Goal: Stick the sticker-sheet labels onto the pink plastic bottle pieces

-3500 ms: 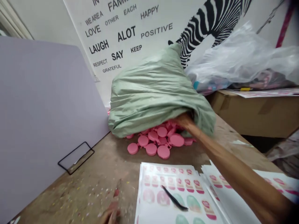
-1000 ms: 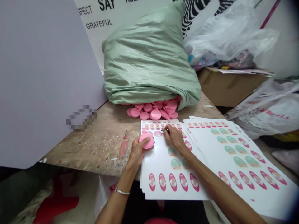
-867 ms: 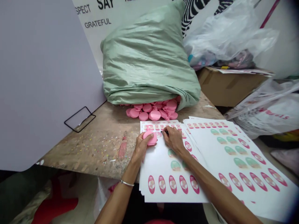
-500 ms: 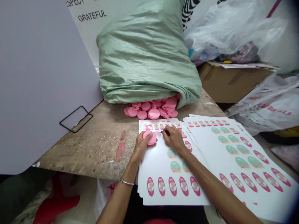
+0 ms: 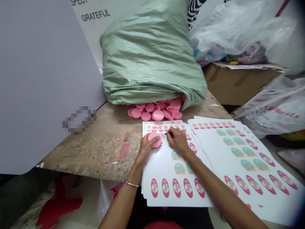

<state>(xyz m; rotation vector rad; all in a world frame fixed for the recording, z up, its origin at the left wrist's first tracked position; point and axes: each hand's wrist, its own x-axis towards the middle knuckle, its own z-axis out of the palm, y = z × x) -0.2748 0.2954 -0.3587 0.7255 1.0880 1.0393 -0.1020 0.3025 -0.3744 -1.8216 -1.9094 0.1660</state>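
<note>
My left hand (image 5: 147, 146) is closed around a flat, round pink plastic case (image 5: 154, 140) with a small stem at its top, thumb resting on its face. Under both hands lies a sticker sheet (image 5: 162, 165) printed with pink ovals and green domes. Pinched in the fingers of my right hand (image 5: 178, 139) is a small black pointed tool (image 5: 168, 134), mostly hidden by the fingers. Its tip is at a pale pink round sticker (image 5: 162, 136) on the sheet, just right of the case. Whether the sticker is lifted, I cannot tell.
Several similar pink cases (image 5: 157, 115) spill from a green sack (image 5: 152, 57) at the back. A second stack of sticker sheets (image 5: 214, 152) lies to the right. Beyond it are a cardboard box (image 5: 240, 79) and plastic bags (image 5: 281, 111). A grey panel (image 5: 47, 79) borders the wooden table (image 5: 95, 152).
My left hand has shifted slightly right with the pink case, closer to the black tool's tip, and the case now partly covers the round sticker. My right hand stays nearly in place.
</note>
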